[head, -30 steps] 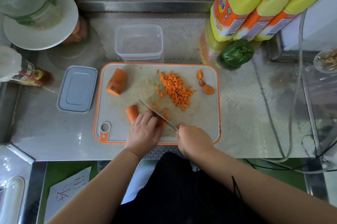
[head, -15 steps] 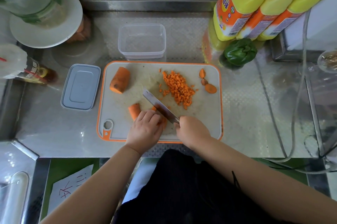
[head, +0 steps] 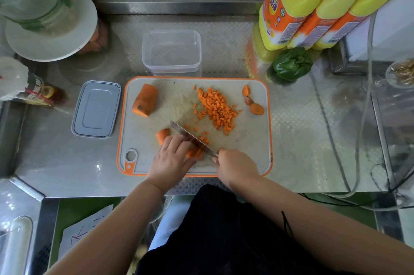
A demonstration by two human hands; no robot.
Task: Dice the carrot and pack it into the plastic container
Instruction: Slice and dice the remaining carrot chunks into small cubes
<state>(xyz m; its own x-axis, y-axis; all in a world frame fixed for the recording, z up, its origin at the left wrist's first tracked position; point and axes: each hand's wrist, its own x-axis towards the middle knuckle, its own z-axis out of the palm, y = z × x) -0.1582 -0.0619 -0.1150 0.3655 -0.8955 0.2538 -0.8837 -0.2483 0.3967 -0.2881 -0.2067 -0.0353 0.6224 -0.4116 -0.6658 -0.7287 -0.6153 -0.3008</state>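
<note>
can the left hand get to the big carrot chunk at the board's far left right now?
Probably yes. The big carrot chunk lies alone on the cutting board, nothing between it and the left hand. But that hand is holding down carrot strips beside the knife, so it must let go first.

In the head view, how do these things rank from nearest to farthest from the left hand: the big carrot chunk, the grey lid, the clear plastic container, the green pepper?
Measured from the left hand:
1. Big carrot chunk, on the cutting board's far left part.
2. Grey lid, on the counter left of the board.
3. Clear plastic container, behind the board.
4. Green pepper, far right, by the yellow bottles.
</note>
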